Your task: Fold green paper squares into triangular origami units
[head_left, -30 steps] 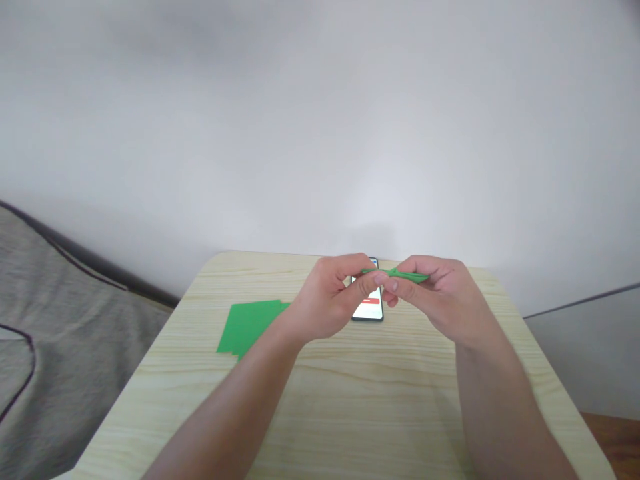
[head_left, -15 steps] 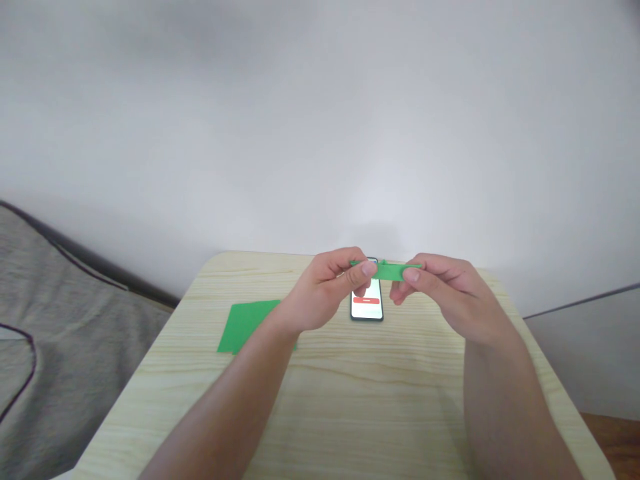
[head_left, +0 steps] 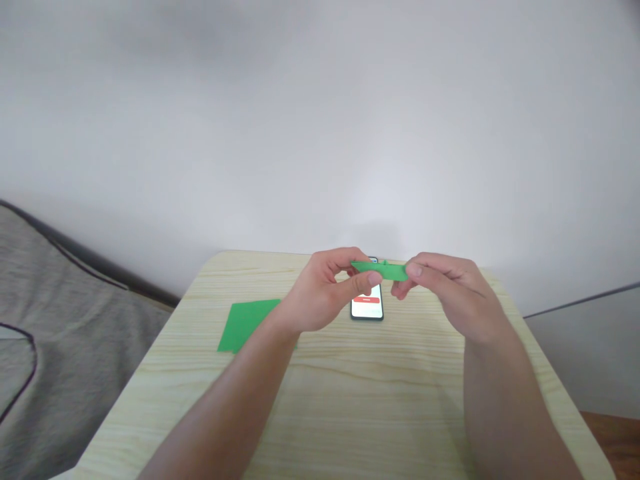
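Note:
A narrow strip of folded green paper (head_left: 393, 271) is held up above the far part of the table, between both hands. My left hand (head_left: 333, 290) is closed on its left part, thumb along the lower edge and fingers behind. At the right end, my right hand (head_left: 450, 287) pinches the paper between thumb and fingers. A small green bit sticks up from the strip's top edge. Below and behind the hands lies a phone (head_left: 367, 311) with a lit white screen and a red bar; its upper part is mostly covered by the paper and my left hand.
A flat green sheet of paper (head_left: 247, 323) lies on the left of the pale wooden table (head_left: 370, 393), partly under my left forearm. The white wall (head_left: 320, 120) rises behind the table. Grey fabric with dark piping (head_left: 75, 320) is at the left.
My left thumb has moved slightly lower and right along the paper, uncovering more of its left end. The strip now tilts a little, its right end lower.

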{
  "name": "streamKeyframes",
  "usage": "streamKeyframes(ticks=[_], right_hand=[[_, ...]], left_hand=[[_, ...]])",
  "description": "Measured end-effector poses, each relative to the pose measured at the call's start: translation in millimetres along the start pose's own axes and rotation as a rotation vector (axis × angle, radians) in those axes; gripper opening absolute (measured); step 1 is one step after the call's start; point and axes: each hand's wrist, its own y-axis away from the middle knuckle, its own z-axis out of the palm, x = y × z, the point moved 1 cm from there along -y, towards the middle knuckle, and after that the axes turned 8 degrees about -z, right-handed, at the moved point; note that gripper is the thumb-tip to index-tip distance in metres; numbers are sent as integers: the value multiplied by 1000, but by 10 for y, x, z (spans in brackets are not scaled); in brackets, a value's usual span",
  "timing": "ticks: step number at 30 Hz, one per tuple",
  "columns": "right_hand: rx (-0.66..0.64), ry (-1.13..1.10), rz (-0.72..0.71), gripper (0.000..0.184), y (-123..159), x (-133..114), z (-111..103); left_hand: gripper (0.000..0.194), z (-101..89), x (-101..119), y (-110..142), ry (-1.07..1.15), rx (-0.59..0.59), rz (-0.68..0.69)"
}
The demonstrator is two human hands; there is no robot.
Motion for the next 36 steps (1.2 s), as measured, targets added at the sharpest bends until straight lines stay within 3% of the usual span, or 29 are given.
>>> streamKeyframes(ticks=[6,20,28,33,36], right_hand=[[74,141,-11,21,15,-22,9],[172,232,-56,21,24,-21,0],[230,314,-65,18,31,-17,-18],[177,294,-33,18,26,10,-15],[129,280,3,21,24,9,-13]], left_hand=[[23,-5,11,-13,-75,51,25],[22,11,55,12,-238,120,53],[21,13,12,7,-43,245,177],[10,27,50,33,-278,330,284],[14,48,57,47,-420,310,320]])
